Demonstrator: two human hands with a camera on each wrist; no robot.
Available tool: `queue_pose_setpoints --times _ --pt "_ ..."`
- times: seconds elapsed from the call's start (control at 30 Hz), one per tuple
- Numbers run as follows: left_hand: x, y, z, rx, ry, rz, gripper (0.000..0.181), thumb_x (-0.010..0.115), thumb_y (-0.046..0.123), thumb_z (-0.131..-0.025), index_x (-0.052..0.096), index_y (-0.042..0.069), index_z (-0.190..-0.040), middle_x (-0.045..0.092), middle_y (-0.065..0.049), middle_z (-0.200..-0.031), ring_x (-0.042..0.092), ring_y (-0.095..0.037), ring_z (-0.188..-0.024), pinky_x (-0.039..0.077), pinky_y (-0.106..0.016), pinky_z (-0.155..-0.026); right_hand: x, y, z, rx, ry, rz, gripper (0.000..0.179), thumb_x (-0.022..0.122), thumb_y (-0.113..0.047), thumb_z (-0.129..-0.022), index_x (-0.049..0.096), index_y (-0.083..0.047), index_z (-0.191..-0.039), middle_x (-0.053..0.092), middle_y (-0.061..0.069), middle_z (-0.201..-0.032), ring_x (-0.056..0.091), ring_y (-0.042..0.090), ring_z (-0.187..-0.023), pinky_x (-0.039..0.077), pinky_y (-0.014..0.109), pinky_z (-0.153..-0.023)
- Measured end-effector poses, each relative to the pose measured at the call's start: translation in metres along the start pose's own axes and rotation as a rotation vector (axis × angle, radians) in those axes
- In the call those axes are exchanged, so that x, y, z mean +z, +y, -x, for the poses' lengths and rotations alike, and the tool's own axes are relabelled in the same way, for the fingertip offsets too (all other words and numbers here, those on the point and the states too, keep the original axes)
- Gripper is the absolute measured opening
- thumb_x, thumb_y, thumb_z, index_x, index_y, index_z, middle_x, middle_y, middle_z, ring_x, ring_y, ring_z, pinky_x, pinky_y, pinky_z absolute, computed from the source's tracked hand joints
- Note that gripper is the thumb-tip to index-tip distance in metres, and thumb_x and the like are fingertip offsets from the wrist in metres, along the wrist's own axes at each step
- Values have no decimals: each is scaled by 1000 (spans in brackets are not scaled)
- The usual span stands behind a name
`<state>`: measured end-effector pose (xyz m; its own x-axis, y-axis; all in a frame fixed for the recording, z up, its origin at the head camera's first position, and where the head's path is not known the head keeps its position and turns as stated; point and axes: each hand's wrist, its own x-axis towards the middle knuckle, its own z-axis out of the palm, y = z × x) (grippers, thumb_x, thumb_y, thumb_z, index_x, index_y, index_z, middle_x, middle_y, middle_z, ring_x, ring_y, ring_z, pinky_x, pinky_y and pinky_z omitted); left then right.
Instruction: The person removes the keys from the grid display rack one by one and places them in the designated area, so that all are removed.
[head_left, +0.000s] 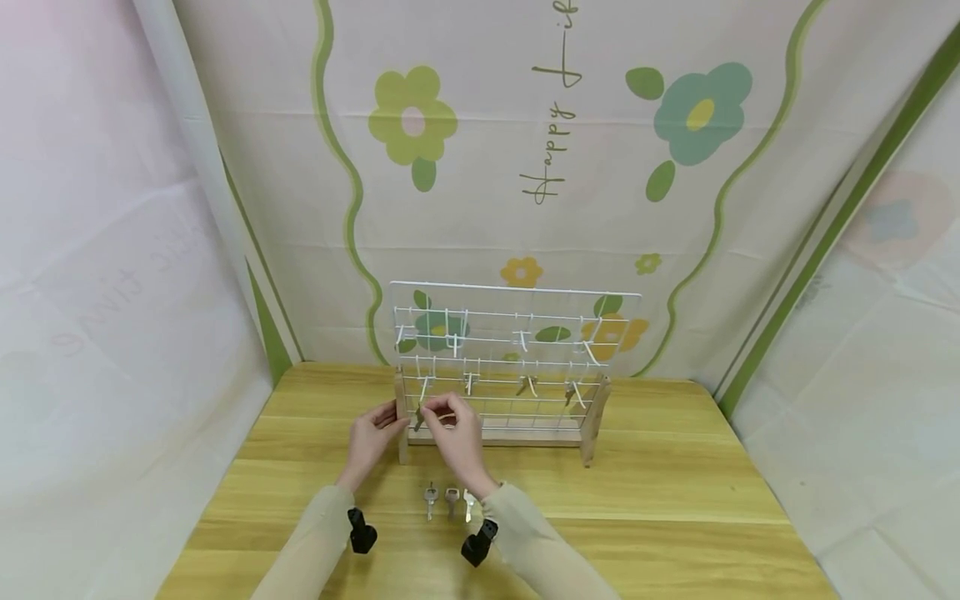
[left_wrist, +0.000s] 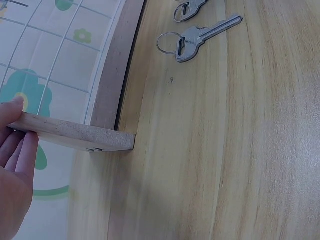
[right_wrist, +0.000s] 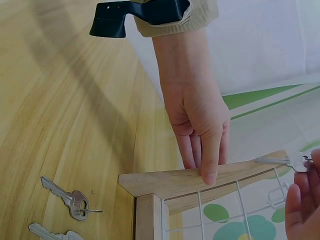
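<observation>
The right hand has a small metal key pinched at its head between thumb and fingertips, the blade sticking out beyond them, near the wooden side post. I'd guess that key weighs next to nothing; it looks stiff and hard to hurt, but smooth and thin enough to twist or slide out of a lazy pinch. The flat of the head seems the place to hold it, with the blade left free. Just above this hand is a white hook on the wire rack. To its left, the left hand grips the side post, thumb on one face and fingers round the other, which strikes me as sensible, since the rack looks light enough to shift if nudged. Below the right hand, nearer the person, three more keys lie in a row on the table; at least two carry thin wire rings, likely springy and fiddly, so I'd lift those keys by their broad heads too
</observation>
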<state>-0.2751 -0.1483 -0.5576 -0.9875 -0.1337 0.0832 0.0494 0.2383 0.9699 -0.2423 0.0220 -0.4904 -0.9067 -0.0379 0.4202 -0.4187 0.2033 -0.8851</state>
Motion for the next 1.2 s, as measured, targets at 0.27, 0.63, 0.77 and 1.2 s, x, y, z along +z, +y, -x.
queue_pose_setpoints --times 0.27,0.63,0.77,1.2 --pt "-1 -1 0 11 4 6 48 75 8 -88 60 -7 -131 63 -27 -130 64 -39 -120 59 -28 -94 -10 -1 6 15 -64 -14 4 72 -13 -91 71 -9 -91 74 11 -92 69 15 -80 59 17 -71" --pt "-1 1 0 -16 -6 13 50 74 6 -88 58 -8 -132 61 -28 -132 62 -40 -122 58 -30 -97 -34 2 23 61 -89 64 7 70 -1 -89 70 5 -93 74 19 -92 69 28 -80 58 15 -70" --pt "-1 2 1 -14 -5 17 48 73 4 -88 57 -10 -132 61 -30 -132 62 -41 -121 59 -28 -95 -47 9 30 112 -119 87 8 68 0 -90 69 6 -95 73 21 -94 68 29 -81 57 15 -71" --pt "-2 1 1 -7 -11 12 50 74 10 -89 58 -7 -133 61 -27 -133 62 -39 -123 58 -29 -97 -87 79 53 203 -148 147 4 72 -11 -89 70 -7 -90 72 10 -89 61 5 -77 55 15 -69"
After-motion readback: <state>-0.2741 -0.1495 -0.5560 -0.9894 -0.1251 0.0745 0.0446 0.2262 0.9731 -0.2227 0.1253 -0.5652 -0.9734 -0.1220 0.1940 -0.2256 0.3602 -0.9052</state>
